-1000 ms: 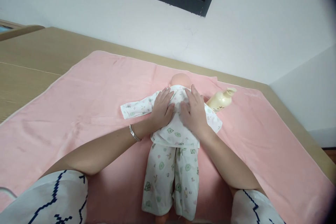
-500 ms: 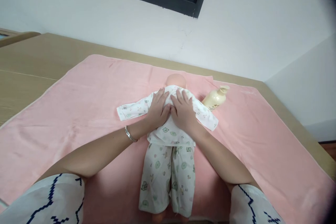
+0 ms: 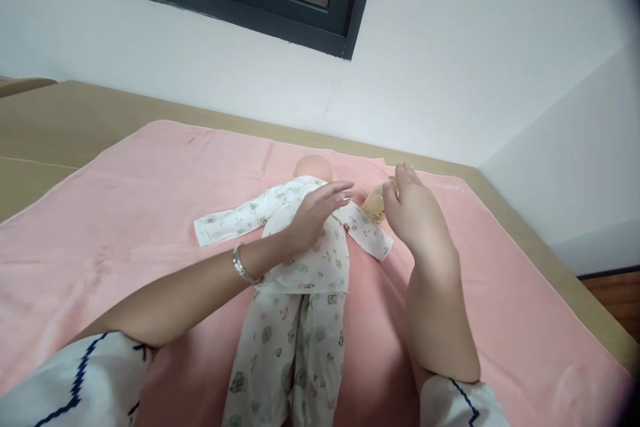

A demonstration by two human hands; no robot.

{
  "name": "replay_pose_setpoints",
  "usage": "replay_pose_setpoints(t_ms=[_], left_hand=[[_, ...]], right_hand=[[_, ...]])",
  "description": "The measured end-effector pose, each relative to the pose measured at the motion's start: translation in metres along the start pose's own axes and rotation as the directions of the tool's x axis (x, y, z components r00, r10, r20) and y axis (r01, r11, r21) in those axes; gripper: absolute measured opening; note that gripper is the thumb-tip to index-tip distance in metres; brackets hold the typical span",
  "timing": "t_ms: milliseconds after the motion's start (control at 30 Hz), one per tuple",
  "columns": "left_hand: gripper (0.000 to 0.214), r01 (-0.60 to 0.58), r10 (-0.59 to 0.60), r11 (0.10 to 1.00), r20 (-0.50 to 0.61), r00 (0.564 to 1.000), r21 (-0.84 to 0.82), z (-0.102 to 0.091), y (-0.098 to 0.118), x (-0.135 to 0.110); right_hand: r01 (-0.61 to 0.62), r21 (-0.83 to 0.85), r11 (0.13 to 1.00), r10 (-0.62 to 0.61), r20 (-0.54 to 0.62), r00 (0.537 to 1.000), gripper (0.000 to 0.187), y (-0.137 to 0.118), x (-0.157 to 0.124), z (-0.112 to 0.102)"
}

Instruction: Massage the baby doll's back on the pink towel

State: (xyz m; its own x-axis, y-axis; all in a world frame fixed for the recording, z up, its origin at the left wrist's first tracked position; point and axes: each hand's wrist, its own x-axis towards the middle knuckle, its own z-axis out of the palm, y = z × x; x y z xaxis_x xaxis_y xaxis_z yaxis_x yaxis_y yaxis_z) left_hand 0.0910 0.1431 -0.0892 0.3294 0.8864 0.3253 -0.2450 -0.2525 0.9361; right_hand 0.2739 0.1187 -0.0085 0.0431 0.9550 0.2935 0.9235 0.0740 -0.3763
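A baby doll [image 3: 305, 267] in a white printed top and trousers lies face down, its arms spread to the sides. My left hand [image 3: 320, 213], with a silver bangle at the wrist, is over the doll's upper back. Its fingers are stretched to the right and hold nothing; whether it touches the top I cannot tell. My right hand [image 3: 417, 217] is raised to the right of the doll, fingers extended upward and nothing seen in it. Behind it stands or leans a pale yellow bottle [image 3: 373, 203] beside the doll's right sleeve; the hand hides its upper part.
A pink blanket [image 3: 145, 193] lies under the doll on a wooden surface [image 3: 115, 107]. A white wall [image 3: 425, 80] rises behind it, with a dark-framed barred window [image 3: 337, 33] above. The wall corner is at the right.
Both hands lay flat on the doll's back before. My right hand has lifted off and moved right, in front of the bottle; my left hand has turned, its fingers now pointing right. The view has shifted.
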Motion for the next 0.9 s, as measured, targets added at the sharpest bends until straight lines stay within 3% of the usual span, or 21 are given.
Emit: replay_pose_setpoints(t_ms=[67, 133, 233, 333, 500, 667, 767, 900], left_hand=[[0.043, 0.15, -0.18, 0.938, -0.069, 0.981, -0.311, 0.026, 0.004, 0.025], [0.046, 0.279, -0.353, 0.819, -0.056, 0.934, -0.5, 0.046, 0.005, 0.05], [0.052, 0.301, -0.43, 0.701, -0.046, 0.902, -0.646, 0.062, 0.004, 0.076], [0.055, 0.314, -0.439, 0.642, 0.0, 0.898, -0.699, 0.066, 0.004, 0.078], [0.051, 0.377, -0.517, 0.602, 0.016, 0.856, -0.704, 0.053, 0.019, 0.033], [0.047, 0.403, -0.585, 0.615, -0.049, 0.809, -0.678, 0.033, 0.054, -0.032], [0.044, 0.378, -0.581, 0.643, -0.102, 0.808, -0.666, 0.033, 0.074, -0.07], [0.048, 0.385, -0.549, 0.69, -0.097, 0.83, -0.612, 0.051, 0.088, -0.119]], right_hand=[[0.007, -0.028, 1.0, -0.007, 0.002, 1.0, 0.056, 0.01, 0.01, 0.006], [0.033, -0.049, 0.998, -0.032, 0.016, 0.999, 0.053, 0.017, 0.018, 0.014], [0.068, -0.118, 0.991, -0.065, 0.036, 0.997, 0.051, 0.02, 0.024, 0.021], [0.093, -0.234, 0.968, -0.083, 0.054, 0.995, 0.046, 0.021, 0.025, 0.023], [0.122, -0.325, 0.938, -0.104, 0.071, 0.992, 0.037, 0.024, 0.028, 0.025], [-0.01, -0.207, 0.978, 0.021, 0.049, 0.999, 0.042, 0.011, 0.016, 0.015], [-0.005, -0.106, 0.994, 0.005, -0.003, 1.0, 0.051, -0.014, -0.027, 0.001], [0.206, 0.152, 0.967, -0.213, 0.028, 0.977, 0.064, -0.056, -0.123, -0.004]])
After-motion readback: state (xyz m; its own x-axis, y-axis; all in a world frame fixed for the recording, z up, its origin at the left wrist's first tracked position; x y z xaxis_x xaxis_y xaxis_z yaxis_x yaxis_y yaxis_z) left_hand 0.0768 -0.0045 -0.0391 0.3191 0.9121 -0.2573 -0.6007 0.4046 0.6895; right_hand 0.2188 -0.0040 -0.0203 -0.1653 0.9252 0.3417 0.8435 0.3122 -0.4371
